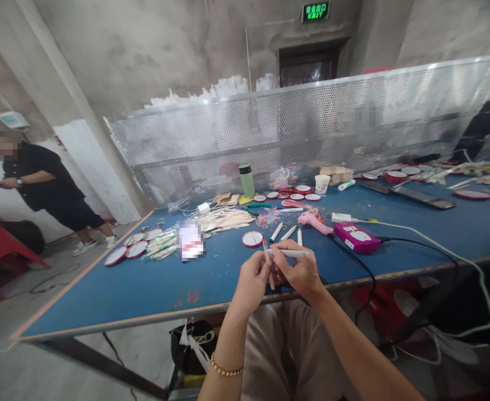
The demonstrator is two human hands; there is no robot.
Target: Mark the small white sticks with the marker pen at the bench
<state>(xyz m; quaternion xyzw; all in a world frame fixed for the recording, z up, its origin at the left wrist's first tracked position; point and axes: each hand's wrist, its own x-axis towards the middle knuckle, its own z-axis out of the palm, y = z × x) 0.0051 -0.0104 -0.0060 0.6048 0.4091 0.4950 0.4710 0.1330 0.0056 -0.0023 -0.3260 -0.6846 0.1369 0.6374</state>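
My left hand (254,281) is closed on a flat wooden craft stick (271,278), which stands nearly upright at the table's front edge and has a reddish upper end. My right hand (298,268) grips a white marker (293,253), held almost level with its tip end at the stick; whether it touches the stick I cannot tell. Just beyond my hands lies a round white disc with a red rim (252,239). Several more markers (288,232) rest on the blue table behind my right hand.
A pink glue gun (317,221) and a purple box (357,237) with cables lie to the right. Wooden sticks (232,218), a phone (191,241), a green bottle (246,181) and a paper cup (322,184) are on the table (145,301). A person (47,178) stands at far left.
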